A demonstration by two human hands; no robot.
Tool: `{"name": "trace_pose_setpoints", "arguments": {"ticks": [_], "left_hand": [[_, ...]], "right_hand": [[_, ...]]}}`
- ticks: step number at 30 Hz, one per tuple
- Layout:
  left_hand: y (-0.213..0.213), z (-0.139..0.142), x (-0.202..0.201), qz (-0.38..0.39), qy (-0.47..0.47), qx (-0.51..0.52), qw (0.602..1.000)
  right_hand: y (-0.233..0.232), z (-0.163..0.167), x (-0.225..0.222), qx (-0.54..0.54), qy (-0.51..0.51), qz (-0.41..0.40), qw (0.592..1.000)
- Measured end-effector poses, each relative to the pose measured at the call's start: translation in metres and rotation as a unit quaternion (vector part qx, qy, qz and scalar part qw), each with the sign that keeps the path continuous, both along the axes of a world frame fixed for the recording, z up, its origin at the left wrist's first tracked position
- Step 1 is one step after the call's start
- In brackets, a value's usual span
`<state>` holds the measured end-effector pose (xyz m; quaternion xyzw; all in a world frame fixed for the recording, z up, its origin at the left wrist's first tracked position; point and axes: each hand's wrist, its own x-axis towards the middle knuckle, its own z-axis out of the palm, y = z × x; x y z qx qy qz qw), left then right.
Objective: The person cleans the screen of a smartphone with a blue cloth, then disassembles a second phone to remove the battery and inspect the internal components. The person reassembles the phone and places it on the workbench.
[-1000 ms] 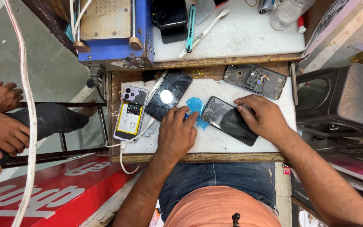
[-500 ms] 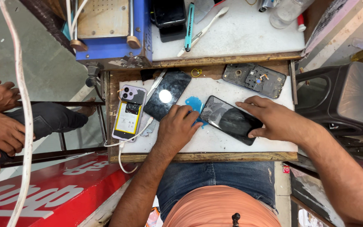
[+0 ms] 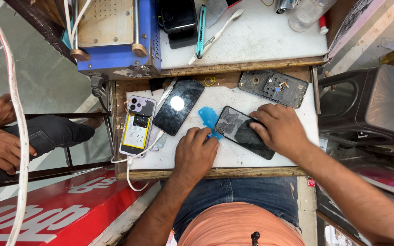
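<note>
Two hands on the white mat mid-frame: right hand (image 3: 280, 129) lies flat, fingers spread, on the cracked black phone (image 3: 244, 132), while left hand (image 3: 197, 151) sits curled just left of it, fingertips touching the blue film (image 3: 208, 117). Another dark phone (image 3: 178, 105) and an opened purple one (image 3: 137, 125) lie further left, apart from both hands.

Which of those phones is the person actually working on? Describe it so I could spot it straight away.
Start at the small white work mat on the wooden bench. Near its middle lies a dark phone, set at a slant, with the right hand pressed on it and the left hand beside it. Unlike the glossy black phone nearby, its face looks smeared and grey, and a blue film sits at its edge.
</note>
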<state>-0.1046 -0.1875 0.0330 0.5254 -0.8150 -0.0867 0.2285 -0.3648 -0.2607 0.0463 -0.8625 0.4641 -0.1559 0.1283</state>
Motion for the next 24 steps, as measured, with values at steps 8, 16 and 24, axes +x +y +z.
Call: {"name": "trace_pose_setpoints", "arguments": {"ticks": [8, 16, 24], "left_hand": [[0.008, 0.009, 0.002, -0.034, -0.016, 0.051, 0.998], [0.017, 0.025, 0.002, -0.015, -0.062, 0.103, 0.993], [-0.033, 0.047, -0.038, -0.085, -0.098, 0.133, 0.983]], "right_hand": [[0.005, -0.014, 0.015, -0.034, -0.048, -0.077, 0.995], [0.011, -0.012, 0.014, -0.019, -0.073, -0.095, 0.993], [0.004, -0.002, 0.002, 0.02, -0.035, -0.076, 0.996]]}}
